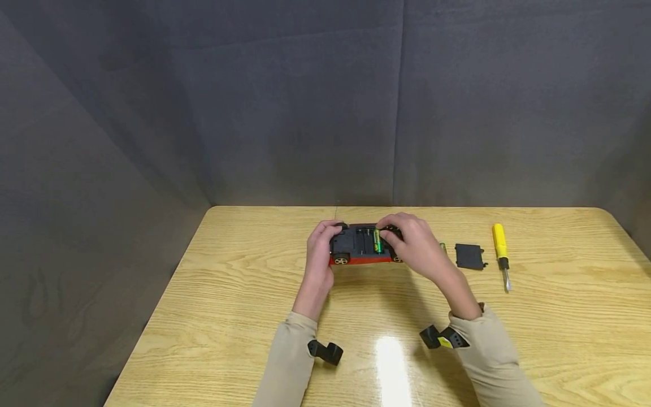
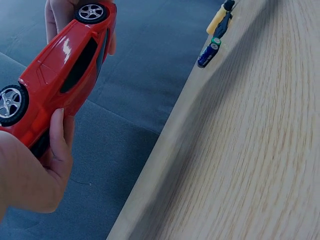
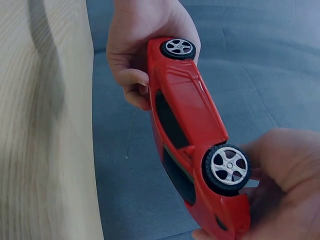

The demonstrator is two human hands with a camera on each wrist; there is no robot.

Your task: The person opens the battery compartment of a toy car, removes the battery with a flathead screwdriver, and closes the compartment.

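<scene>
A red toy car point(image 1: 361, 260) is held upside down above the table, its black underside and battery compartment point(image 1: 365, 240) facing up. My left hand point(image 1: 320, 249) grips the car's left end, thumb on the underside. A green battery point(image 1: 378, 242) lies in the right part of the compartment. My right hand point(image 1: 414, 243) reaches over the car's right end, its curled thumb and index finger pinching at that battery. In the right wrist view the car's red side point(image 3: 192, 105) and silver wheels point(image 3: 230, 165) show between both hands; the battery is hidden there.
Right of the car on the wooden table point(image 1: 229, 294) lie a black battery cover point(image 1: 469, 256) and a yellow-handled screwdriver point(image 1: 500, 243). Loose batteries point(image 2: 208, 54) lie near them, mostly behind my right hand in the head view. A dark cloth point(image 1: 305, 113) hangs behind the table.
</scene>
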